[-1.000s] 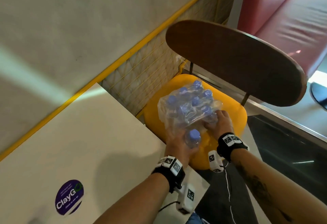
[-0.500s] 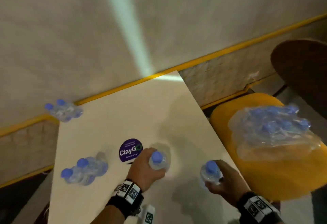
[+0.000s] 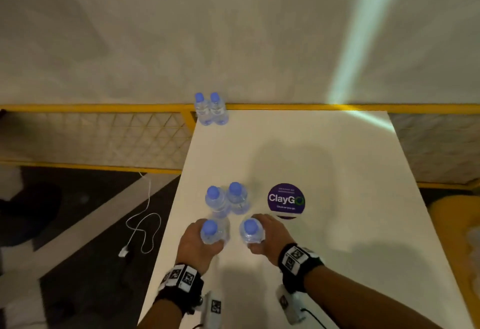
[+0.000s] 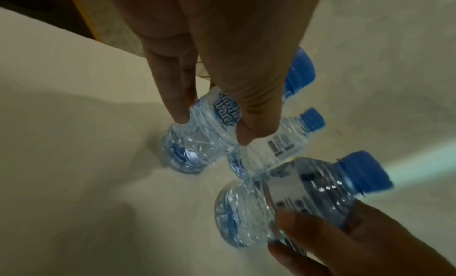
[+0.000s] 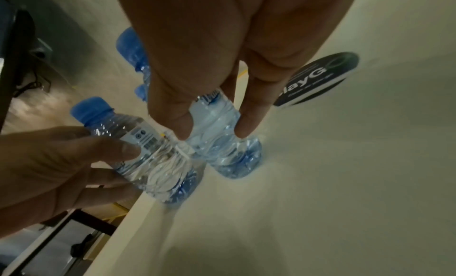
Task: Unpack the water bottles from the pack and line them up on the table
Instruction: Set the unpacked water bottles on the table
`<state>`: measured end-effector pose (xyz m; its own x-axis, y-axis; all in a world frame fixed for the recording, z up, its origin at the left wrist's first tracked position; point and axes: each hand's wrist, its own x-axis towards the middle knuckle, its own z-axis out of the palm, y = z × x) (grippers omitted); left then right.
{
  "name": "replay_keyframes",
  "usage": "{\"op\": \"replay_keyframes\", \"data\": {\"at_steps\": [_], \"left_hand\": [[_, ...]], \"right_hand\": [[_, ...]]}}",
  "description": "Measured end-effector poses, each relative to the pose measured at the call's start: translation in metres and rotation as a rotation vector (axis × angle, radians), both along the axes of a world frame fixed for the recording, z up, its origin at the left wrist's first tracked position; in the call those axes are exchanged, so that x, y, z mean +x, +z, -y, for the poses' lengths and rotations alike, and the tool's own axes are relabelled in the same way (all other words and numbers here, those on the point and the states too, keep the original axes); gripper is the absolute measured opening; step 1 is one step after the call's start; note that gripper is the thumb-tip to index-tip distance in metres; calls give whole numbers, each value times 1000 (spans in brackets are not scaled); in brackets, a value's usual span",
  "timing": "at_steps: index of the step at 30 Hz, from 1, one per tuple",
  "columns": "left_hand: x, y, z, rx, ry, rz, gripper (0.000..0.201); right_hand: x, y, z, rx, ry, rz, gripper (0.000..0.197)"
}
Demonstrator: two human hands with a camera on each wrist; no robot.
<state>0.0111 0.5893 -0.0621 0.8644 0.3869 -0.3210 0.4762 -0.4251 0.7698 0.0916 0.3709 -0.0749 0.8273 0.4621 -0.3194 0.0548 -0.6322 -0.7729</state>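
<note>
Small clear water bottles with blue caps stand on the white table (image 3: pixel 324 162). My left hand (image 3: pixel 198 244) grips one bottle (image 3: pixel 211 232) around its body, near the table's left edge. My right hand (image 3: pixel 268 235) grips a second bottle (image 3: pixel 250 231) just to its right. Both held bottles are upright, with their bases at or just above the tabletop. A pair of bottles (image 3: pixel 226 198) stands right behind them, and another pair (image 3: pixel 211 109) at the far left corner. In the left wrist view my fingers (image 4: pixel 181 114) wrap the labelled bottle (image 4: pixel 197 143). The right wrist view shows the other bottle (image 5: pixel 222 143) pinched. The pack is out of view.
A round purple ClayGo sticker (image 3: pixel 285 200) lies flat just right of the bottles. The table's left edge drops to a dark floor with a white cable (image 3: pixel 141 227). A yellow mesh railing (image 3: pixel 104 136) runs behind. A yellow chair edge (image 3: pixel 453 215) shows at far right.
Both hands left the pack on the yellow chair, each with a bottle. They carried them left across the table to just in front of the standing pair.
</note>
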Motion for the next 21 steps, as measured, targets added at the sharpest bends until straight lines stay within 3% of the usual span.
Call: {"op": "replay_keyframes", "data": {"at_steps": [3,7,10,12,17,19,21], "left_hand": [[10,-1,-10,-10,17,-4,40],[35,7,-9,28,-91,-25,21],[49,10,-11,87,-160,-65,19],[55,16,-11,112,-192,-66,19],[60,21,-15,129,-221,-89,23],[60,23,-12,136,-241,-106,25],[54,21,-12,147,-215,-152,39]], "right_hand": [[4,-6,-26,-34,-45,2,53],[15,-19,-46,-111,-92,-5,41],[22,-37,-55,-154,-93,-26,36],[24,-43,-57,-160,-96,-38,42],[16,-13,-51,-122,-153,-46,54],[13,-9,-45,-137,-143,-77,65],[13,-11,-38,-159,-126,-111,83]]}}
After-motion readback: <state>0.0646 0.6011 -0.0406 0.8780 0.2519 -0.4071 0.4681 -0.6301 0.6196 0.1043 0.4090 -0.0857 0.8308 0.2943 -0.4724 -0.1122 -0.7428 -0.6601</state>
